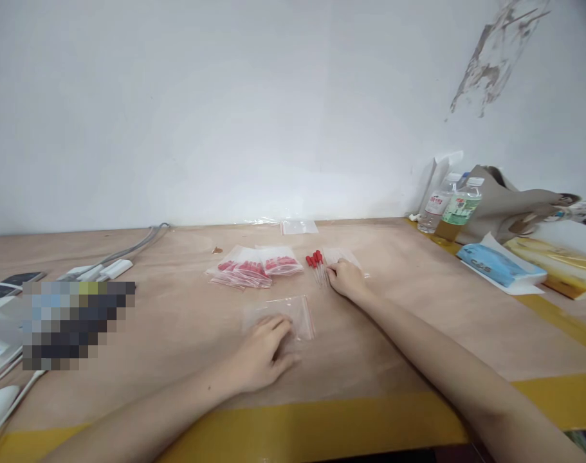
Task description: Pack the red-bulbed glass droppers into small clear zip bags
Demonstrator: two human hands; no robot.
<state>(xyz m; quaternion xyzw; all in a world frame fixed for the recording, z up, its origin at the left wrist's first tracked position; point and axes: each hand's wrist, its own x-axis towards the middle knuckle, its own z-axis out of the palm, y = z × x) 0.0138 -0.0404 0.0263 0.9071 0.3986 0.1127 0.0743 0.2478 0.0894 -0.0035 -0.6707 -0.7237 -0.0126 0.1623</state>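
My left hand (268,350) rests over an empty-looking see-through zip bag (300,318) near the table's front, its thumb apart from the fingers. Farther forward and to the right, my right hand (347,278) is closed, fingertips drawn together beside a small group of droppers (316,260) with red bulbs and thin glass tubes. Whether a dropper is between those fingers is hidden. Behind that hand lies another see-through bag (357,257), partly covered. Left of the droppers are several filled bags (247,270) with red bulbs showing through.
At the right stand plastic bottles (461,202), a blue tissue pack (500,263) and a yellow pack (558,263). Cables (133,247) and a blurred-out item (75,325) occupy the left side. One more bag (300,227) lies against the wall. Yellow tape (293,427) lines the front edge.
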